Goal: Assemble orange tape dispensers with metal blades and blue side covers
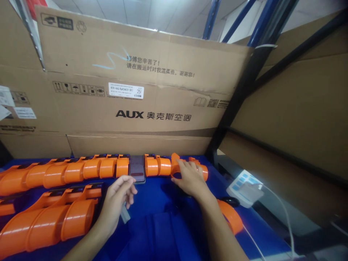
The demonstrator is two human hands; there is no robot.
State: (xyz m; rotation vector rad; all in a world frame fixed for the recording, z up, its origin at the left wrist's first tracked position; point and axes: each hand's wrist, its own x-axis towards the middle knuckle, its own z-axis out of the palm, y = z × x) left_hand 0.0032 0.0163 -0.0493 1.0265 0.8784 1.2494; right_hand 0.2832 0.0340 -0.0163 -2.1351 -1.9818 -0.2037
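Observation:
Rows of orange ring-shaped plastic parts [74, 172] stand along the back of a blue surface [152, 203]. My right hand [190, 175] reaches over the right end of the back row, its fingers round an orange part [175, 168]. My left hand [119, 194] is raised near the middle, thumb and fingertips pinched together; whatever they hold is too small to make out. A grey strip [125, 214] shows below that palm. A dark phone-like slab [137, 168] lies between the orange parts.
Behind the surface stands a printed cardboard panel [154, 94]. A dark metal post [236, 98] rises at the right. A white power strip [244, 188] with a cable sits at the right edge. Another orange part [231, 215] lies beside my right forearm; more orange parts [51, 221] are at front left.

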